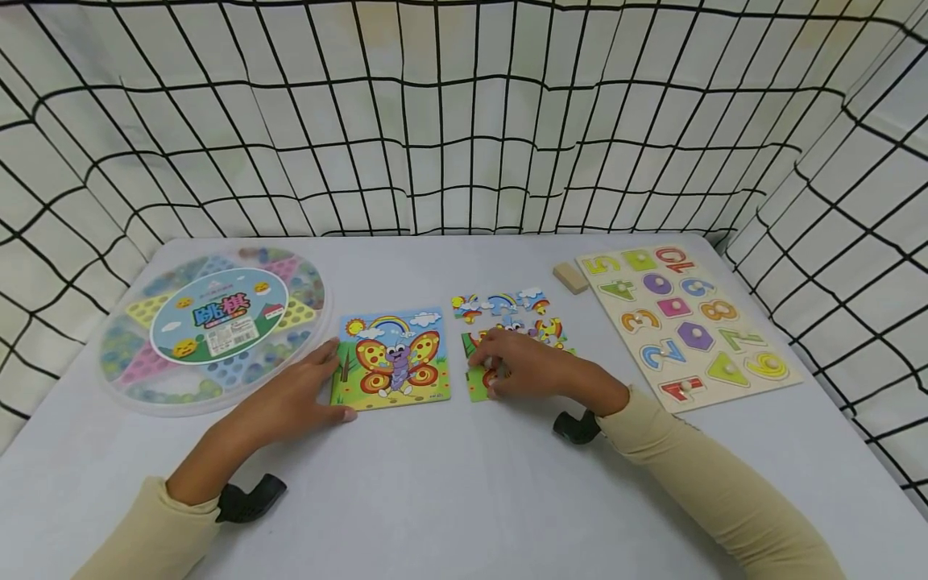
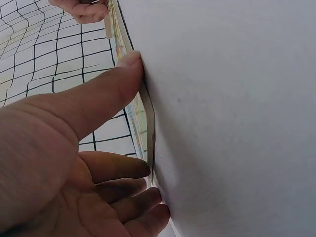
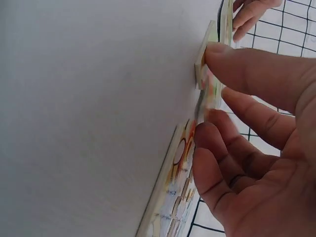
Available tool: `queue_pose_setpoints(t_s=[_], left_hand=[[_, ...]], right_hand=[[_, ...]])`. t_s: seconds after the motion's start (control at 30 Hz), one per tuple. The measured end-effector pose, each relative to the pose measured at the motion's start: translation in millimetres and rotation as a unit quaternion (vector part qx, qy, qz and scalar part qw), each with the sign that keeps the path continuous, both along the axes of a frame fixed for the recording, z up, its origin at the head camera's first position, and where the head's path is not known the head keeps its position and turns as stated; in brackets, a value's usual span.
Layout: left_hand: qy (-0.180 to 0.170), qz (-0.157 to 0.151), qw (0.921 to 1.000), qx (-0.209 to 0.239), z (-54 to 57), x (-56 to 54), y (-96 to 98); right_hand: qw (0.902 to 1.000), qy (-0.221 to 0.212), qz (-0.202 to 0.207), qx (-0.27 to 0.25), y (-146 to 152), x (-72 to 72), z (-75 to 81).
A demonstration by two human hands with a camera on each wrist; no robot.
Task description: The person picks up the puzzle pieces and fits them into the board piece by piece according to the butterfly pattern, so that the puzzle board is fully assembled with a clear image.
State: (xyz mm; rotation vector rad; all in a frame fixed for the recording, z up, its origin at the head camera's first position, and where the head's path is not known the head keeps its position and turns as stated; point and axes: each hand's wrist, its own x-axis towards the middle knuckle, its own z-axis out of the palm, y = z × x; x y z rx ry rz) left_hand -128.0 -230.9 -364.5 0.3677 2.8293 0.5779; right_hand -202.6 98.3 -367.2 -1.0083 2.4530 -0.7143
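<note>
A square butterfly picture board (image 1: 395, 362) lies flat at mid-table. My left hand (image 1: 300, 395) rests at its lower left corner, fingers along the left side and thumb near the front edge; in the left wrist view the fingers (image 2: 131, 165) are spread apart. To the right lies a partly assembled butterfly jigsaw (image 1: 474, 387). My right hand (image 1: 532, 366) reaches over it, hiding its middle. In the right wrist view the thumb and fingers pinch a small puzzle piece (image 3: 201, 66) at the jigsaw's near left corner. Several cloud and rainbow pieces (image 1: 502, 304) form its far row.
A round Chinese checkers box (image 1: 217, 322) stands at the left. A wooden number and shape board (image 1: 685, 322) lies at the right, with a small wooden block (image 1: 570, 278) beside its far left corner. Black grid netting (image 1: 471, 121) surrounds the table's back and sides.
</note>
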Motion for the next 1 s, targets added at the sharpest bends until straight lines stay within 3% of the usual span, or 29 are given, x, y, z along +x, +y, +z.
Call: queue_pose_setpoints(t_s=[0.43,0.73,1.0], left_hand=[[-0.015,-0.012,0.9997,0.018,-0.6,-1.0,-6.8],[-0.025,-0.005,0.9993,0.027,-2.6,-2.1,-4.7],[-0.013,-0.006,0.9996,0.026,-2.3,-2.1,-7.6]], right_hand=[[0.9993,0.014,0.017,-0.029,-0.4,-0.1,-0.2],[0.9938,0.007,0.015,-0.110,1.7,-4.2,7.5],[0.9894,-0.014,0.008,-0.145,-21.8,-9.1,6.9]])
